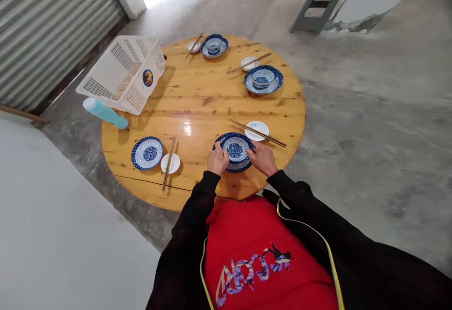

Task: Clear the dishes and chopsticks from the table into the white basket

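Note:
Near the table's front edge, a clear bowl (236, 148) sits on or just above a blue-and-white patterned plate (238, 166); I cannot tell whether they touch. My left hand (218, 159) grips the bowl's left rim, its fingers closed. On the right rim, my right hand (262, 158) pinches the same bowl. Just beyond it, a pair of chopsticks (257, 133) lies across a small white dish (260, 126). To the left is another blue-and-white plate (147, 153) without a bowl, beside a white dish (170, 163) with chopsticks (168, 164) across it.
Two more settings hold plates with bowls (262, 80) (213, 44), dishes and chopsticks along the far side of the round wooden table (197, 112). A white plastic basket (137, 88) and a light-blue bottle (106, 113) occupy its left. A grey stool (319, 4) stands beyond.

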Available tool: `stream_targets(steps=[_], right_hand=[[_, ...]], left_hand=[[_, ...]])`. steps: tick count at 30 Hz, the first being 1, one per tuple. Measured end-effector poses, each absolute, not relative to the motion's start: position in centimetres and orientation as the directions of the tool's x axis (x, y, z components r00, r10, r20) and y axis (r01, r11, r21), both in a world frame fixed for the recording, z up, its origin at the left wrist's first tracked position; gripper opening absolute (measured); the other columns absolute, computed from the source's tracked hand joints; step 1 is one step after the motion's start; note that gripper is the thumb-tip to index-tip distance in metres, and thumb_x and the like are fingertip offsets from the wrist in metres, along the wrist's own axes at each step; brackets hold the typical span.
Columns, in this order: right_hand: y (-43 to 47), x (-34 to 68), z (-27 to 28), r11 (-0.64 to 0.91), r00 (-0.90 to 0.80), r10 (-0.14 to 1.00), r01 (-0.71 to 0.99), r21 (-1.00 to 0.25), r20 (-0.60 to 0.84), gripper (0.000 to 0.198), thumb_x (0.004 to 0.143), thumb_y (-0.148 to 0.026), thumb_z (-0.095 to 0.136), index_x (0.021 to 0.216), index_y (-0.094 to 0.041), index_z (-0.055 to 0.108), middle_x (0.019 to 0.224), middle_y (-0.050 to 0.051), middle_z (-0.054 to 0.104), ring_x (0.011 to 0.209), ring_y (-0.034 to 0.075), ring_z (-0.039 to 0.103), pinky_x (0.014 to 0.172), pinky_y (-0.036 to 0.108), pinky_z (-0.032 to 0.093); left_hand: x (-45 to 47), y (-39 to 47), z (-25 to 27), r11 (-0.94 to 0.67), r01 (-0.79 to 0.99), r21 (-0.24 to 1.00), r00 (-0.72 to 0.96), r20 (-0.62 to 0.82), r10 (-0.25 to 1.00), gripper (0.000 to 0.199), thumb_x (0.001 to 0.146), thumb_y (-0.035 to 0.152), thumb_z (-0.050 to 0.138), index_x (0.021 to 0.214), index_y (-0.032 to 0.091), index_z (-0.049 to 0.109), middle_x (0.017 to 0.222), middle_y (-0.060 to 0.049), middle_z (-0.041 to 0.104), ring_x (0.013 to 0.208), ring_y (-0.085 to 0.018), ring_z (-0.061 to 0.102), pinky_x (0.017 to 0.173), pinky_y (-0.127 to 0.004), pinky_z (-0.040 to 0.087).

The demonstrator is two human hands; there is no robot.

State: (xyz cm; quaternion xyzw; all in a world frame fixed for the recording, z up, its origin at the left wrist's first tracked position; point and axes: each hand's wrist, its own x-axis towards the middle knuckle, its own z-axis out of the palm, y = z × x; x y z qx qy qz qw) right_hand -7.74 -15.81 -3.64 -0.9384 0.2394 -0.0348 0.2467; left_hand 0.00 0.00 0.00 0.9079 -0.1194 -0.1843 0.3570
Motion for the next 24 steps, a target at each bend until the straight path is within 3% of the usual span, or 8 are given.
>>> stream_targets(steps=[4,10,13,16,18,22,24], right_hand=[[-16.1,-7.5,-4.1,-0.800,0.897,-0.435,-0.425,-0.424,-0.078,0.048,0.090,-0.032,0.047,0.128,-0.009,0.064,0.093,0.016,0.075,0.084,0.030,0.066,0.069,0.033,0.043],[-17.0,-7.1,-3.6,-0.851,0.932,-0.341,-0.362,-0.381,-0.125,0.045,0.093,-0.030,0.052,0.131,-0.009,0.063,0.091,0.019,0.074,0.079,0.031,0.065,0.068,0.035,0.041],[-17.6,-6.9,-3.2,-0.854,0.936,-0.306,-0.351,-0.385,-0.176,0.034,0.094,-0.031,0.054,0.118,-0.012,0.069,0.084,0.017,0.072,0.073,0.027,0.062,0.067,0.035,0.038],[-18.1,-6.8,-3.2,-0.861,0.942,-0.240,-0.319,-0.396,-0.236,0.026,0.097,-0.032,0.050,0.092,-0.014,0.068,0.079,0.016,0.069,0.071,0.026,0.060,0.067,0.035,0.035],[-18.4,-6.6,-3.5,-0.851,0.943,-0.200,-0.301,-0.430,-0.264,0.026,0.096,-0.031,0.048,0.086,-0.014,0.065,0.074,0.015,0.067,0.069,0.025,0.060,0.066,0.035,0.034],[-18.5,-6.3,-3.8,-0.769,0.934,-0.168,-0.325,-0.551,-0.316,0.023,0.093,-0.029,0.045,0.084,-0.016,0.061,0.058,0.008,0.062,0.062,0.024,0.059,0.062,0.031,0.035],[-18.5,-6.2,-3.8,-0.711,0.927,-0.158,-0.345,-0.613,-0.339,0.020,0.090,-0.026,0.044,0.081,-0.017,0.059,0.052,0.005,0.059,0.060,0.022,0.060,0.061,0.030,0.036]], left_hand=[[-0.3,0.0,-0.1,-0.789,-0.097,0.607,0.903,-0.280,-0.327,0.039,0.087,0.018,0.056,0.126,0.016,0.057,0.104,-0.017,0.073,0.109,-0.036,0.066,0.100,-0.042,0.043],[-0.8,0.1,-0.6,-0.864,-0.130,0.486,0.889,-0.329,-0.319,0.030,0.093,0.022,0.051,0.121,0.015,0.059,0.103,-0.018,0.073,0.108,-0.037,0.067,0.096,-0.042,0.044],[-1.2,0.3,-1.0,-0.837,-0.053,0.545,0.891,-0.353,-0.286,0.017,0.093,0.026,0.055,0.107,0.019,0.061,0.095,-0.014,0.074,0.104,-0.033,0.068,0.095,-0.038,0.045],[-1.7,0.5,-1.8,-0.712,0.127,0.690,0.859,-0.436,-0.269,0.013,0.093,0.032,0.057,0.097,0.021,0.060,0.071,-0.007,0.070,0.080,-0.029,0.071,0.085,-0.036,0.049],[-2.1,0.5,-2.6,-0.609,0.261,0.749,0.816,-0.508,-0.275,0.017,0.095,0.036,0.054,0.100,0.020,0.059,0.062,-0.004,0.065,0.065,-0.026,0.069,0.076,-0.035,0.051],[-2.7,-0.1,-3.9,-0.439,0.446,0.780,0.773,-0.583,-0.249,0.027,0.097,0.038,0.048,0.113,0.018,0.055,0.078,-0.006,0.070,0.059,-0.023,0.069,0.063,-0.033,0.052],[-2.8,-0.6,-4.0,-0.432,0.472,0.769,0.776,-0.595,-0.211,0.029,0.097,0.038,0.047,0.117,0.018,0.053,0.085,-0.007,0.071,0.058,-0.021,0.069,0.060,-0.031,0.052]])
